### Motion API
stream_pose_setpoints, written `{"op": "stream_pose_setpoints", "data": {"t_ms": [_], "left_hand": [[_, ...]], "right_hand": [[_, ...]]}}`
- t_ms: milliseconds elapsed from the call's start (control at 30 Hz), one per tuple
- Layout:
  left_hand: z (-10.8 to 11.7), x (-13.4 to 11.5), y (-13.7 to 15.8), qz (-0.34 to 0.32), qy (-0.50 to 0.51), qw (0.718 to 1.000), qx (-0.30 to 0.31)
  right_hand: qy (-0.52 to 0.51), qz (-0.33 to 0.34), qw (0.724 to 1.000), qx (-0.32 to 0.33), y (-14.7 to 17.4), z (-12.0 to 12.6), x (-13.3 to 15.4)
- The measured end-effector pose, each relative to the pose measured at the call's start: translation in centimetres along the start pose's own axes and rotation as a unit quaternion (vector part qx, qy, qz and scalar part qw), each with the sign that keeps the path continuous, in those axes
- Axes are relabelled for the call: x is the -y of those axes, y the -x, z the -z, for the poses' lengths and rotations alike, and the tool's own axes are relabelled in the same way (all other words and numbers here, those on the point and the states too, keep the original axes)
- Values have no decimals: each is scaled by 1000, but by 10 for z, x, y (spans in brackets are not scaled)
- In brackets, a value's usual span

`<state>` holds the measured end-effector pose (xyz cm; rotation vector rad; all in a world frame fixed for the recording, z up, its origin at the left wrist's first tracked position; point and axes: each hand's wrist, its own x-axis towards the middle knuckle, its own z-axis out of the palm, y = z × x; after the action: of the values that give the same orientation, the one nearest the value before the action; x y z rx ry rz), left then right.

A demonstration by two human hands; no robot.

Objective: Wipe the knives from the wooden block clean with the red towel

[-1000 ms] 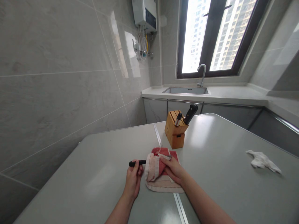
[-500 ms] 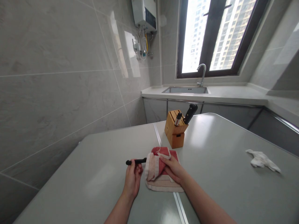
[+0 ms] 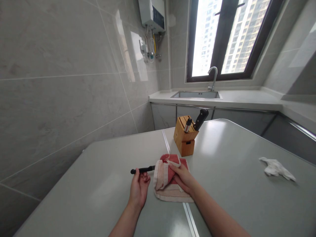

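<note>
Two hands fill the middle of the head view: your left hand [image 3: 139, 188] has its grip closed on the black handle of a knife [image 3: 141, 170], thumb in front and fingers behind, while your right hand [image 3: 184, 179] is clamped on the folded red and pink cloth [image 3: 161, 177]. Compared with a second ago, you have shifted the handle a little leftward, and a short bit of bare blade [image 3: 153, 167] now shows between handle and cloth; the tip, seen then past your right thumb, is hidden. Your right hand and the cloth have hardly moved, so it looks as though you are drawing the blade through the fold. The knife lies crosswise just above the surface [image 3: 106, 187], nearer you than the wooden block [image 3: 188, 148].
</note>
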<state>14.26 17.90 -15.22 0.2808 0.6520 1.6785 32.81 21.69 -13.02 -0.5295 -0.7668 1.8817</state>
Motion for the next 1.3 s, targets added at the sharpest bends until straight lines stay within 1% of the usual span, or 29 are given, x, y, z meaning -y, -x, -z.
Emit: {"op": "stream_pose_setpoints", "data": {"t_ms": [333, 467, 700, 967, 1300], "left_hand": [[-1, -1, 0, 7, 33, 999, -6], [-3, -2, 0, 7, 35, 999, -2], [-2, -3, 0, 12, 42, 999, 8], [-4, -3, 2, 13, 44, 999, 8], [-1, -3, 1, 15, 46, 999, 19]], "right_hand": [[-9, 35, 999, -19, -3, 1, -2], [-9, 38, 999, -17, -3, 0, -2], [-23, 43, 998, -34, -5, 1, -2], [-28, 40, 998, -41, -4, 1, -1], [-49, 40, 997, -32, -6, 3, -1]]}}
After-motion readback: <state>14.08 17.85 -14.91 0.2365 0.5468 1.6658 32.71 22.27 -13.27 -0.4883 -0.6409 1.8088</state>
